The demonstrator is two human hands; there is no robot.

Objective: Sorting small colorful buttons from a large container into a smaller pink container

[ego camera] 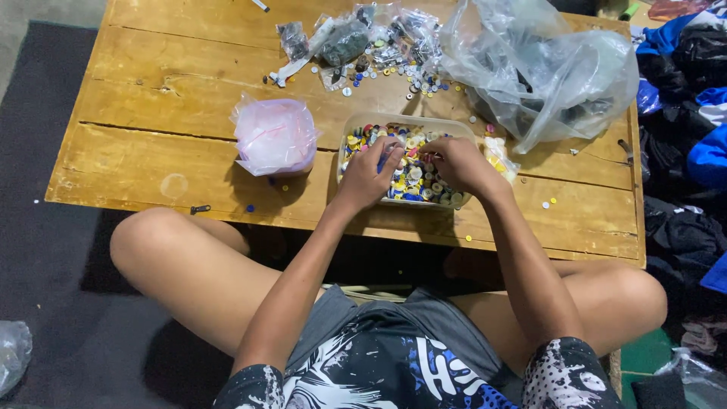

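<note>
A clear plastic tub (362, 121) full of mixed coloured buttons (415, 178) sits on a low wooden table (151, 151). Both my hands are inside it. My left hand (371, 170) rests on the buttons with fingers curled and seems to pinch a blue button. My right hand (454, 163) lies beside it, fingertips pressed into the pile; what it holds is hidden. A pink-tinted plastic bag (274, 136) stands left of the tub.
Small clear bags and loose buttons (379, 49) are scattered at the table's far side. A large crumpled clear bag (541, 72) lies far right. Clothes (685, 113) pile up beyond the right edge. My bare knees sit under the near edge.
</note>
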